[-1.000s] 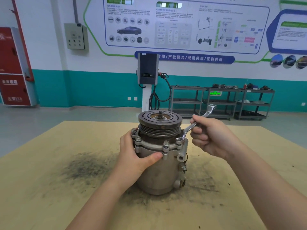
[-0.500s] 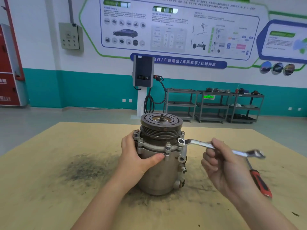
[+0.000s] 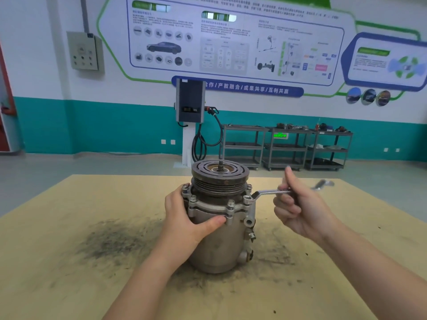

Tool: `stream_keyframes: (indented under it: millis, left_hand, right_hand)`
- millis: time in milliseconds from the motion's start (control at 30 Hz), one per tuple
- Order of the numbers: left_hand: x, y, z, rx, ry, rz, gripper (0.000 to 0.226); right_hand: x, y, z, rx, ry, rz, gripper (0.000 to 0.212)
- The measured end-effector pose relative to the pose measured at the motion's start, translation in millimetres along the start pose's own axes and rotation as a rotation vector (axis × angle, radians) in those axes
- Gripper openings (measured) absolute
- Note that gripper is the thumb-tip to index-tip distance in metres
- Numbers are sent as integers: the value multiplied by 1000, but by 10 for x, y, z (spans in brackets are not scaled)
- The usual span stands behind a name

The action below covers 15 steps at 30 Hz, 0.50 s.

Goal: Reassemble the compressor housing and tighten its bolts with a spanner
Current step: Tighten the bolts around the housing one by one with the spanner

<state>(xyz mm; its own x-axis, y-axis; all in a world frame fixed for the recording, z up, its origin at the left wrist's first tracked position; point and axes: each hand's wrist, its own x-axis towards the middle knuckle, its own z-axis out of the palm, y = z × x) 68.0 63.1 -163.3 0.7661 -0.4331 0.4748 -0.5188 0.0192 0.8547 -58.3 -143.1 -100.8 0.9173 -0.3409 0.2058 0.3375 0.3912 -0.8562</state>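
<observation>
The grey metal compressor [image 3: 219, 245] stands upright on the table with its dark grooved pulley [image 3: 219, 179] on top. Several bolts ring the housing flange [image 3: 208, 205]. My left hand [image 3: 184, 218] grips the housing's left side, thumb pressed under the flange at the front. A silver ring spanner [image 3: 268, 192] sits with its ring end on the bolt [image 3: 247, 199] at the flange's right. The handle points right and slightly away. My right hand [image 3: 298, 206] holds the handle near its middle, one finger raised straight up. The spanner's far end is blurred.
The tan table top [image 3: 69, 262] carries a dark grime patch left of the compressor and scattered specks around its base. Beyond the table's far edge lie open floor, a wall charger post [image 3: 190, 105] and metal shelving carts [image 3: 286, 146].
The spanner handle swung from pointing back-right to pointing right, its ring staying on the right flange bolt. My right hand followed it. The left hand kept its grip on the housing.
</observation>
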Motion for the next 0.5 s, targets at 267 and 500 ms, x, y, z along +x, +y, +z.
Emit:
stream_keyframes:
  millis: [267, 500]
  left_hand:
    - [6, -31, 15, 5, 8, 3, 97]
    - [21, -37, 25, 15, 34, 27, 87]
  right_hand:
    - [-599, 274, 237, -593, 214, -632, 34]
    - [-651, 371, 664, -1438, 152, -982, 54]
